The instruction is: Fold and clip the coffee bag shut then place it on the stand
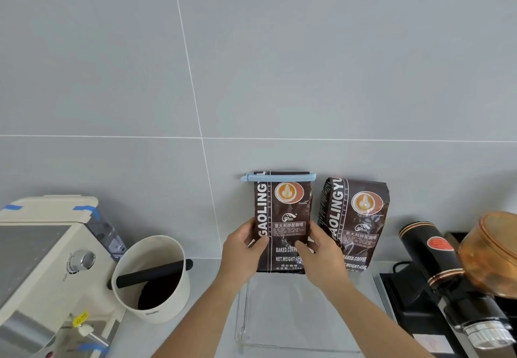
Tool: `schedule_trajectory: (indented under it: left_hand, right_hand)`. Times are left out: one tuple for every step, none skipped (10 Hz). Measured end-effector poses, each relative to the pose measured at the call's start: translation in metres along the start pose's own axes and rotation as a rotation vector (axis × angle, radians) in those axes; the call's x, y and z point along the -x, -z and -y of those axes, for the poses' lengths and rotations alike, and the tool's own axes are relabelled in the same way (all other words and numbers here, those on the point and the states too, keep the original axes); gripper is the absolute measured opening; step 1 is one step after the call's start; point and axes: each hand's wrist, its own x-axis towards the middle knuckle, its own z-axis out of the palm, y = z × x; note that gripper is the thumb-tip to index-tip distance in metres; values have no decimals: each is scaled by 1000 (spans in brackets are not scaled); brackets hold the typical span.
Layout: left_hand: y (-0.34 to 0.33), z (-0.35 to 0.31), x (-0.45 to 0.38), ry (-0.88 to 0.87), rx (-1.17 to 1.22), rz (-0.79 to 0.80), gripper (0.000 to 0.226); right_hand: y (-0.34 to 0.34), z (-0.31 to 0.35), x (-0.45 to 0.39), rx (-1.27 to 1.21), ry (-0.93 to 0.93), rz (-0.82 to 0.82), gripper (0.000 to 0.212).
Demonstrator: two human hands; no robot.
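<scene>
Although the coffee bag (282,220) was already folded over at its top and sealed by a pale blue clip (278,177), its placement had not been finished. It was gripped upright above the clear stand (307,310), the left hand (244,251) closed around its left edge and the right hand (319,257) closed around its right edge. On the stand's right part, against the wall, a second bag (354,217) was seen standing. Only lowering and release were judged to remain.
</scene>
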Motion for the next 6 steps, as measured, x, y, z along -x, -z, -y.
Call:
schedule_trajectory:
  left_hand:
    - [0, -1, 0, 4, 3, 1, 37]
    - [1, -1, 0, 29, -19, 14, 37]
    - [3, -2, -3, 39, -21, 26, 34]
    - [6, -9, -2, 80, -65, 46, 32]
    - [12, -8, -2, 159, -105, 62, 30]
    - [23, -18, 6, 197, -95, -2, 44]
  right_hand:
    - [0, -2, -2, 2, 14, -1, 48]
    - [1, -5, -5, -2, 8, 10, 51]
    - [3, -5, -5, -30, 3, 35, 51]
    - [9, 2, -2, -57, 14, 58, 51]
    - [19, 12, 4, -90, 14, 75, 46]
    - [33, 30, 14, -144, 0, 50, 34]
